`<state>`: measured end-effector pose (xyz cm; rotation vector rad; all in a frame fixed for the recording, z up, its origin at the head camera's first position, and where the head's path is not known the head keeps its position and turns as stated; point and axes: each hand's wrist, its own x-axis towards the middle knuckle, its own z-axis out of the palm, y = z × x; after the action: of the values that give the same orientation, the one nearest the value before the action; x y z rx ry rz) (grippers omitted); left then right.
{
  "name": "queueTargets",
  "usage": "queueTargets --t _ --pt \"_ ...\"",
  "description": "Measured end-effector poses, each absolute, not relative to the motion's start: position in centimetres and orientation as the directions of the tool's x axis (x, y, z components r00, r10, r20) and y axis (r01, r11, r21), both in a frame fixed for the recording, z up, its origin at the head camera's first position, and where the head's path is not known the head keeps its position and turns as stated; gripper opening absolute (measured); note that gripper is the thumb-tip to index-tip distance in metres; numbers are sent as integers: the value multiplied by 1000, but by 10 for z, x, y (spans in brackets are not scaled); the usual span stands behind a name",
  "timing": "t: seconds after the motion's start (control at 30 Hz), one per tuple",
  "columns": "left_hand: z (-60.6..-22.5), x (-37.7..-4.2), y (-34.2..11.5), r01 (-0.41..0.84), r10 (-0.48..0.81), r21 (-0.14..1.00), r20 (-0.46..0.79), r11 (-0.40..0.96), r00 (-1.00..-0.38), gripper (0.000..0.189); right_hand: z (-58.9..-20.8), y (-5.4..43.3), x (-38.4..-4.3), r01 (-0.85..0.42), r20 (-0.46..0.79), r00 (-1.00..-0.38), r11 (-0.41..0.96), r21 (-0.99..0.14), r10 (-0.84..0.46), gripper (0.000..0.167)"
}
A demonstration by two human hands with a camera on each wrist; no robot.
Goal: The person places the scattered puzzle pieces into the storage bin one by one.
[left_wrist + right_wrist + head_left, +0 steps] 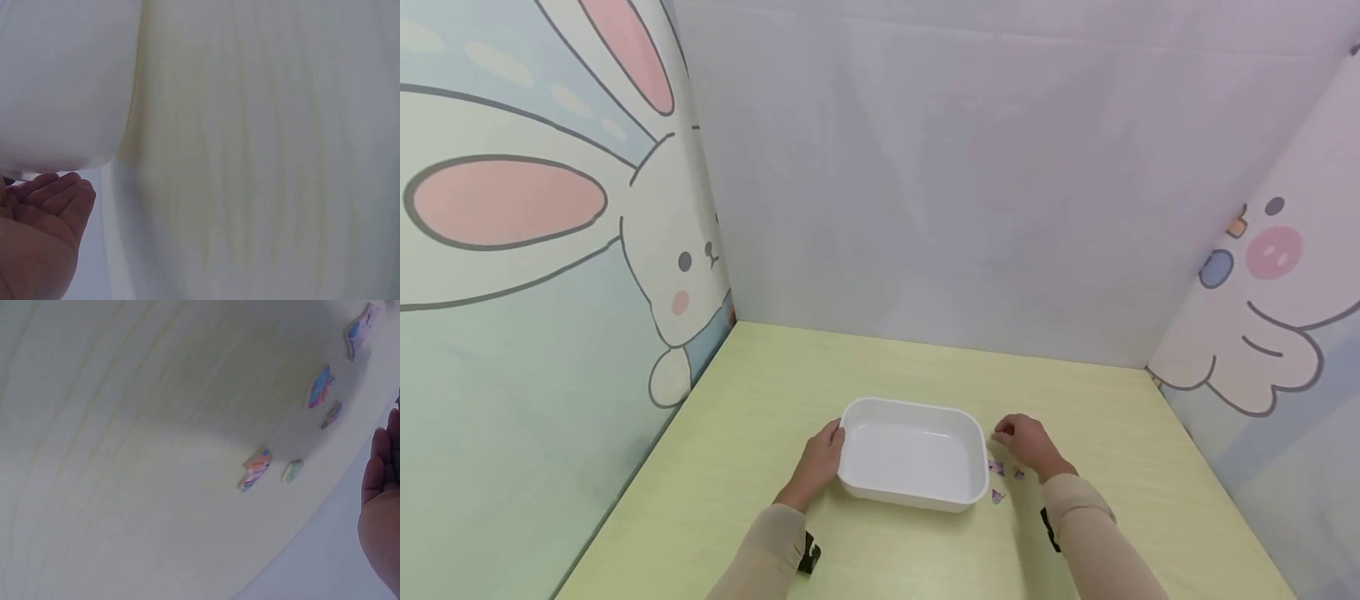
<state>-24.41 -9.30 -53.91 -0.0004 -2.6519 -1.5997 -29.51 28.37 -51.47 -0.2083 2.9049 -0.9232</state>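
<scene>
A deep white rectangular tray (913,502) stands on the table. My left hand (820,457) holds it by its left end, the thumb at the rim. In the left wrist view the fingers of that hand (53,209) lie against the outer wall of the tray (62,81). Off the tray's right end, my right hand (1030,442) is low over the table with thumb and fingertips brought together; I cannot tell whether they pinch anything. Several small colourful flat pieces lie near it, among them a purple one (997,497) and a blue and pink one (320,386).
The pale yellow wood-grain table (700,508) meets a plain light curtain (925,183) at the back. Fabric walls with a cartoon rabbit (662,250) and another cartoon animal (1277,325) flank it. A black strap (808,554) shows by the left sleeve.
</scene>
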Motion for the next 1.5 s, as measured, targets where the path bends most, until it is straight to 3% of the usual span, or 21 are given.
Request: queueTargets --t 0.4,1.07,1.5 --pt "-534 -249 -95 34 -37 888 58 458 -998 42 -478 256 -307 -181 59 -982 793 -581 -180 12" --pt "-529 -247 -97 -7 -37 893 10 451 -999 43 -444 143 -310 -307 -28 -920 765 -566 -390 5" --pt "-526 -243 -92 16 -34 898 34 440 -999 41 -449 101 -310 -434 -77 -846 766 -474 -527 5"
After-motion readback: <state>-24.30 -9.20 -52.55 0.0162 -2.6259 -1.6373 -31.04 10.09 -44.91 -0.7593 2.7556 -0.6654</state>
